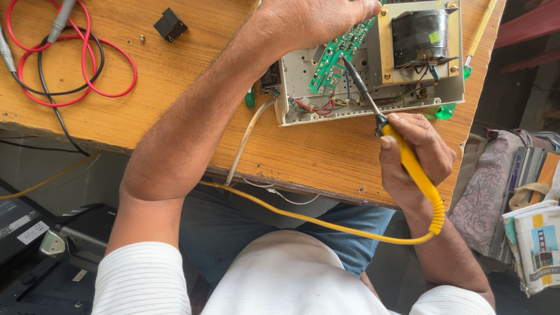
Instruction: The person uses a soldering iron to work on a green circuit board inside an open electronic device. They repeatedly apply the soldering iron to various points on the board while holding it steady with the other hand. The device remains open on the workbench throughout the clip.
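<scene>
Red and black test leads (pixel 70 64) coil at the tabletop's (pixel 175 122) far left corner. The left hand (pixel 315 17) presses on the green circuit board (pixel 341 52) in the open casing (pixel 373 64) — right hand (pixel 417 154) clenches the yellow soldering iron (pixel 402 149), tip at the board, near the right edge
</scene>
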A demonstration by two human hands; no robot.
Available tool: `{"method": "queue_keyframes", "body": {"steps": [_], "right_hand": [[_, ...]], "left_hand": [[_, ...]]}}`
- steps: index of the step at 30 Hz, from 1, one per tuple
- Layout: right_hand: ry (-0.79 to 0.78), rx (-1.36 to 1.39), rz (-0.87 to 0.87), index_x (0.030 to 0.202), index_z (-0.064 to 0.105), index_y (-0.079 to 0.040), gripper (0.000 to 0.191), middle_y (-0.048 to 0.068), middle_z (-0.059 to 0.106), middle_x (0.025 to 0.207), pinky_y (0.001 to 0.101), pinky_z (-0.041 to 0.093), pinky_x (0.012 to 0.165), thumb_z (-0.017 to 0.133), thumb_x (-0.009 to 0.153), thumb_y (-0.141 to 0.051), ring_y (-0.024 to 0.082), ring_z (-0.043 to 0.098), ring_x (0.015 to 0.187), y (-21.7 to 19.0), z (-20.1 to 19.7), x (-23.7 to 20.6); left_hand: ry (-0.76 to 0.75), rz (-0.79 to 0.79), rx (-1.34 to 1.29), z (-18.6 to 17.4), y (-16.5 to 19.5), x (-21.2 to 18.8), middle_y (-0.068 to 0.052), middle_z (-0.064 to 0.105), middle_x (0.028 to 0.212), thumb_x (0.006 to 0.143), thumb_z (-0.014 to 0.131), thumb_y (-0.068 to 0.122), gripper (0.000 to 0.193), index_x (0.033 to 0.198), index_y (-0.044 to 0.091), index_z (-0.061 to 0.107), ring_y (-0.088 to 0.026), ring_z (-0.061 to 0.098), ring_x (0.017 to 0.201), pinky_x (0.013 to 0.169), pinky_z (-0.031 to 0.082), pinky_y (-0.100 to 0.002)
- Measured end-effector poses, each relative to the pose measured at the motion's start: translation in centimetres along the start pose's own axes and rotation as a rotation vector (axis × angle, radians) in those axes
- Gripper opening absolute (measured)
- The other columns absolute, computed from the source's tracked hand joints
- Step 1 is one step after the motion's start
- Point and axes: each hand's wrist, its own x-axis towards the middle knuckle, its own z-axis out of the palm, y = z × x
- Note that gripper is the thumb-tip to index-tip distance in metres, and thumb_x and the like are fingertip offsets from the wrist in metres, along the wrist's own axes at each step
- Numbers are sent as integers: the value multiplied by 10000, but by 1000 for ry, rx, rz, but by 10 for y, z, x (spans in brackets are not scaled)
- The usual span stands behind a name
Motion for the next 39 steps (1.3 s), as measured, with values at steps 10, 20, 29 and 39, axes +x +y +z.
{"method": "queue_keyframes", "body": {"steps": [10,20,29,39], "right_hand": [[38,92,62,1190,647,36,214,165,738,1052,248,564,839,693,1152,-169,176,713,928,8,-1,-3],[28,34,46,1192,682,-4,202,153,748,1015,209,521,712,739,1090,-169,136,698,826,6,-3,-2],[24,17,26,1187,689,-11,180,147,745,1023,220,555,754,746,1095,-155,161,730,880,7,-4,-3],[27,13,-72,1184,666,5,164,172,729,1084,298,599,817,731,1059,-79,239,745,939,9,2,1]], "left_hand": [[-23,-32,-43,0,-3,-1,-41,755,692,1036,647,395,316,1058,116,792,-110,684,498,429,558,-300],[-42,-74,-130,-7,6,-5,-23,780,757,1035,647,387,305,1105,120,778,-92,710,563,484,591,-286],[-32,21,-134,-10,3,-5,-27,796,831,1076,643,386,314,1131,105,773,-93,738,642,559,611,-287],[-37,5,-122,-9,-1,-5,-34,785,810,1068,644,396,322,1100,101,769,-102,715,627,551,591,-295]]}}
